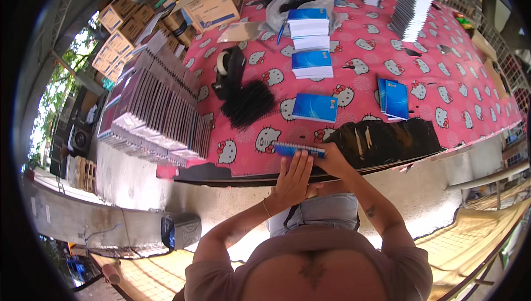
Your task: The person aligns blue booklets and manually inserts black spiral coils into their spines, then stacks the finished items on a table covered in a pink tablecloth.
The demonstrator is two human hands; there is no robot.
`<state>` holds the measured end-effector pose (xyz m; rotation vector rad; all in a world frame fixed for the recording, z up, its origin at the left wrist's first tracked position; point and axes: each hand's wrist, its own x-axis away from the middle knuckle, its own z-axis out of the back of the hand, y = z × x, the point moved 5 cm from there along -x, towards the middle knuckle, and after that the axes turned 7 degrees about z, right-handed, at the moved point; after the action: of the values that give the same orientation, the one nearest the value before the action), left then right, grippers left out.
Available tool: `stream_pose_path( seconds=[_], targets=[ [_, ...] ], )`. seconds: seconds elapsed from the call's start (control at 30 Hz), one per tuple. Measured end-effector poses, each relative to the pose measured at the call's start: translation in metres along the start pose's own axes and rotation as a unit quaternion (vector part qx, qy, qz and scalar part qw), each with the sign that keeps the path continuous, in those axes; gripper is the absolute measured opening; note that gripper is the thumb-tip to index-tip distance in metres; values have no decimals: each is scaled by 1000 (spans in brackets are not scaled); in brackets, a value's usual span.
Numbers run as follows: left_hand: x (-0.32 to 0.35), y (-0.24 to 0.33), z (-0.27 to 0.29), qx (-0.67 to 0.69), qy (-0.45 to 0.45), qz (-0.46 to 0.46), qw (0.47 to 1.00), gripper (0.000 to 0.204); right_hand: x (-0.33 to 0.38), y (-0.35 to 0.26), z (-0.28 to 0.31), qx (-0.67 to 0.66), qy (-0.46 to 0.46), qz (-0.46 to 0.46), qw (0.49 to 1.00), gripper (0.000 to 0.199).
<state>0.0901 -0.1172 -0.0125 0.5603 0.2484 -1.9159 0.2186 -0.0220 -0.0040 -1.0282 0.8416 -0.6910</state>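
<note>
Near the centre of the frame, I laid my left hand's fingers over a small blue-covered, spiral-bound notebook, and my right hand held its right end. A heap of thin black coils lay left of centre on the pink cartoon-print tablecloth; tall rows of spiral-bound books filled the left.
</note>
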Motion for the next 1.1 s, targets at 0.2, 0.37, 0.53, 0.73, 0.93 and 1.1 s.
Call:
stream_pose_path(
  seconds=[0.2,0.37,0.53,0.73,0.93,1.1],
  targets=[
    [-53,-3,21,-30,-35,-1,999,83,1,-6,6,25,-14,3,1000,43],
    [-75,0,41,-10,-9,1,1000,72,-4,-10,4,10,12,44,999,38],
    [-77,-8,49,41,41,36,998,59,-2,-19,9,18,5,28,999,38],
    [-86,-14,57,165,44,-4,985,25,9,-59,54,89,-12,114,989,39],
    [-92,-11,66,176,24,29,984,21,4,-46,64,-24,-21,35,999,16],
    [-90,-15,62,185,21,-14,982,20,-2,-44,62,-59,-57,45,996,10]
  ],
)
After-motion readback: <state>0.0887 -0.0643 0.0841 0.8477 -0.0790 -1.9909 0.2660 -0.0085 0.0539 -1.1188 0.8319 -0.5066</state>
